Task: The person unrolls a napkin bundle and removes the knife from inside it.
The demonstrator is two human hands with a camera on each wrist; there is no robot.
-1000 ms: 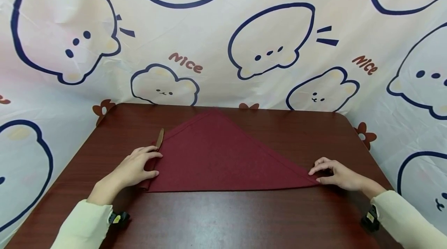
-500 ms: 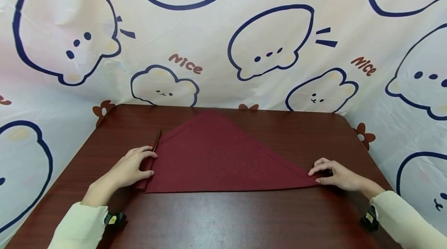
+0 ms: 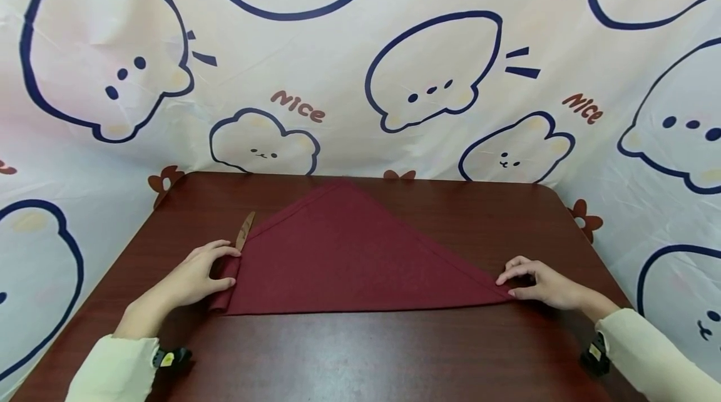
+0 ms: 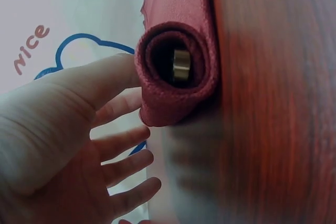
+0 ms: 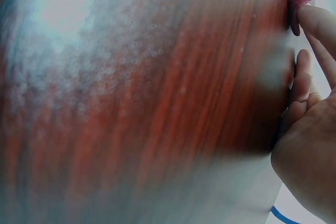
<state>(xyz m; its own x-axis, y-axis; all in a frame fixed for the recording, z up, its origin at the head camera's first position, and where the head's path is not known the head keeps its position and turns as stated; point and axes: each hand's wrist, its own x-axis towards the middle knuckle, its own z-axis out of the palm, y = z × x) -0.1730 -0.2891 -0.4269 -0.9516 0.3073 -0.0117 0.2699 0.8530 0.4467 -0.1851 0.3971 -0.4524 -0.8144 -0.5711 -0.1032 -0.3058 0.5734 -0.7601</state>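
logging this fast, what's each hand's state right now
Left hand: open, touching the cloth roll.
Right hand: on the cloth's corner; whether pinching, can't tell.

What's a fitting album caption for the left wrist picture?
Left hand on a rolled red cloth, with a metallic-looking end visible inside the coil.

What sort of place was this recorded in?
Probably a staged recording booth: a cartoon-printed sheet surrounds the dark wood-look table on three sides, and both wrists carry black strapped devices.
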